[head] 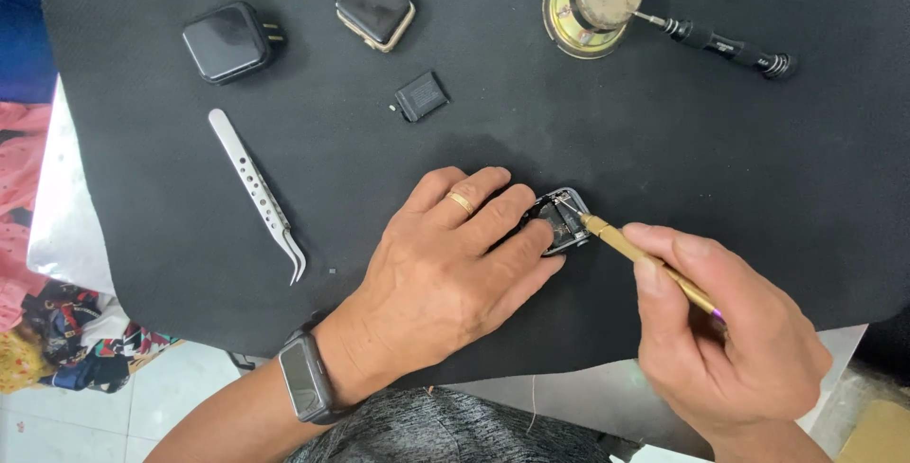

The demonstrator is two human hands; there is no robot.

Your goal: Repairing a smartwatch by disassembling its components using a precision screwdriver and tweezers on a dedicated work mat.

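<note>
The small opened smartwatch case with a silvery frame (561, 220) lies on the black mat (569, 131) that covers the bench, just right of centre and toward the near edge. It sits under the fingertips of the left hand (445, 278), which lies flat on the mat with its fingers spread slightly; the index and middle fingers press down on the left part of the case and hide that side of it. A gold ring (462, 202) sits on one finger, and a dark wristwatch (303, 380) is strapped to that wrist.

The right hand (725, 335) comes in from the right, its grip closed: thumb and fingers pinch the slim gold-coloured metal screwdriver (640, 254) like a pen. The tool slants up and left, and its tip meets the upper right corner of the open case; whether it sits in a screw is too small to tell.

Further back on the mat, well apart from both hands, lie curved silver steel tweezers (258, 193) at the left, a small black rectangular battery (420, 96) near the middle, a black square watch body (227, 41) and a gold-framed watch body with a dark screen (374, 6). At the upper right stands a round brass-coloured speaker magnet (590, 3), with a black-handled screwdriver (720, 46) lying with its tip against it.
</note>
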